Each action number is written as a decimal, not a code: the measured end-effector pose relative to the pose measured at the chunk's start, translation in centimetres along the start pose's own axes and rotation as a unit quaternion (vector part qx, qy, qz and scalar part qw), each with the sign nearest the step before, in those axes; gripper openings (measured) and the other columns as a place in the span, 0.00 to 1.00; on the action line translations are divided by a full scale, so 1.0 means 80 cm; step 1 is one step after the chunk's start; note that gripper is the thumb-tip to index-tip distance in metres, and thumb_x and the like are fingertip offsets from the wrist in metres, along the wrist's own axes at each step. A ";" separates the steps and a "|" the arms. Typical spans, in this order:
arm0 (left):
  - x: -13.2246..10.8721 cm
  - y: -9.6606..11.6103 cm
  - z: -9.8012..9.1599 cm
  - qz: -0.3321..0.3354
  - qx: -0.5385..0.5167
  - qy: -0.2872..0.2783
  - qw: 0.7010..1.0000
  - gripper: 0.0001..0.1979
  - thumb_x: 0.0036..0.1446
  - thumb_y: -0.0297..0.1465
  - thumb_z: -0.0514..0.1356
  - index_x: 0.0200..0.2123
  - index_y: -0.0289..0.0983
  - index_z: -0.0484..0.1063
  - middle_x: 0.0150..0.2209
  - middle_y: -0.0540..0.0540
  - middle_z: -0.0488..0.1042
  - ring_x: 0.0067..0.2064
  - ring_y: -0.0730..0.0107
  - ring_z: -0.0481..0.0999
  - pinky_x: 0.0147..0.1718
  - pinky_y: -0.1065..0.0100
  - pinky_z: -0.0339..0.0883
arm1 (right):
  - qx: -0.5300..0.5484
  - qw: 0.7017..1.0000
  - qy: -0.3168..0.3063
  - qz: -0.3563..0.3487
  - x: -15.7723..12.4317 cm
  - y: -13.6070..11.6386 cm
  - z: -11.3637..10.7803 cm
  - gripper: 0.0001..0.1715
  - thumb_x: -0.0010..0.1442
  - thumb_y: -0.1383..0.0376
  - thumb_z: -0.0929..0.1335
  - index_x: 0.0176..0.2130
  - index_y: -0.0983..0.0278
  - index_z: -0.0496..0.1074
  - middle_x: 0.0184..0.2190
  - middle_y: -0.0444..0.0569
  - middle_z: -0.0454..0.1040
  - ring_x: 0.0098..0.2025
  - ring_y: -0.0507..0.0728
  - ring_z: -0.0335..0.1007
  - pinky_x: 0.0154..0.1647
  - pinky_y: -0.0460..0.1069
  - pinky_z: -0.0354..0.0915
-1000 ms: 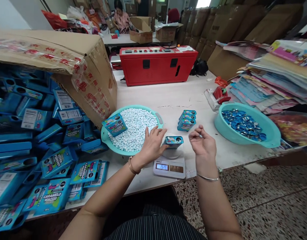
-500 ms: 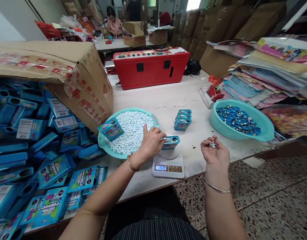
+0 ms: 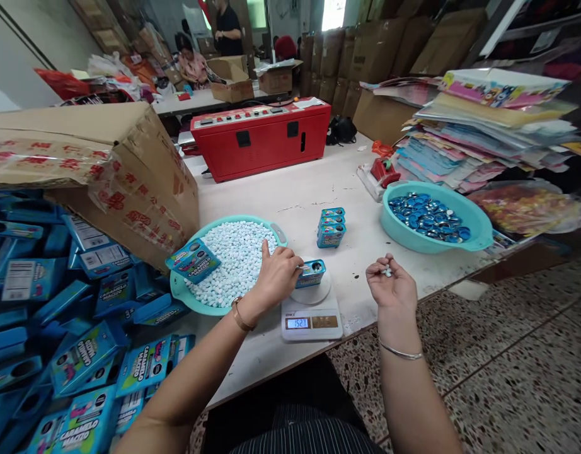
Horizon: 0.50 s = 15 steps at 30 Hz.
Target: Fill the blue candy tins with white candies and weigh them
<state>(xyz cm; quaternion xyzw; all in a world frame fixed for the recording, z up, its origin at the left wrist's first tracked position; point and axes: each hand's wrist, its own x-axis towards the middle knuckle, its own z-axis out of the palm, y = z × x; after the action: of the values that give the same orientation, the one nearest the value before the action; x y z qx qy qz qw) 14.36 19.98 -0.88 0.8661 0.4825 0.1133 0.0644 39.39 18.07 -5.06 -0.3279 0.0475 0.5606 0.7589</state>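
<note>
A white table bears a digital scale just to the near side of the left hand; left of that hand, a turquoise basin of white sweets; farther left, a tipped carton and heaped blue boxes; well beyond it, a red machine; beyond and left of the right hand, 3 small tins; beyond it, a cap-filled basin

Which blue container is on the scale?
The upright container by the left hand, on the white scale. The others are off it: a short row stands behind, a tilted container rests on the white pellets, heaped containers lie by the carton.
</note>
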 end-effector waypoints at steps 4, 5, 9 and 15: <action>0.005 0.003 0.003 0.004 0.038 -0.008 0.999 0.11 0.64 0.29 0.53 0.36 0.39 0.76 0.35 0.45 0.75 0.46 0.57 0.72 0.63 0.31 0.40 | 0.014 1.000 0.013 0.009 -0.001 0.000 0.000 0.06 0.62 0.73 0.63 0.33 0.64 0.65 0.23 0.40 0.64 0.20 0.45 0.62 0.20 0.40 0.65; 0.006 0.004 0.003 0.004 0.049 -0.008 0.999 0.12 0.64 0.28 0.53 0.35 0.39 0.76 0.35 0.45 0.75 0.46 0.57 0.72 0.63 0.31 0.40 | 0.013 1.000 0.009 0.008 -0.001 0.000 -0.001 0.06 0.62 0.73 0.63 0.33 0.64 0.65 0.23 0.39 0.64 0.20 0.45 0.62 0.20 0.40 0.65; 0.009 0.005 0.005 0.012 0.092 -0.003 0.996 0.14 0.64 0.24 0.51 0.34 0.39 0.75 0.34 0.43 0.75 0.45 0.56 0.72 0.64 0.32 0.42 | 0.012 1.000 0.012 0.008 0.000 0.000 -0.005 0.06 0.61 0.73 0.63 0.33 0.64 0.65 0.23 0.39 0.64 0.20 0.45 0.61 0.20 0.40 0.65; 0.021 0.020 0.012 0.030 0.087 0.021 0.996 0.14 0.62 0.23 0.50 0.35 0.39 0.75 0.34 0.43 0.76 0.45 0.56 0.72 0.64 0.34 0.43 | -0.003 1.000 -0.017 -0.002 0.005 0.001 -0.012 0.05 0.60 0.73 0.65 0.33 0.63 0.65 0.23 0.38 0.64 0.20 0.45 0.61 0.21 0.40 0.65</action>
<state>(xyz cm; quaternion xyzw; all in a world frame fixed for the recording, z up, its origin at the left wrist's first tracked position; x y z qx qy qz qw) 16.77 20.57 -1.20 0.8797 0.4660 0.0912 -0.0252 39.72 17.86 -6.04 -0.3205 0.0319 0.5648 0.7598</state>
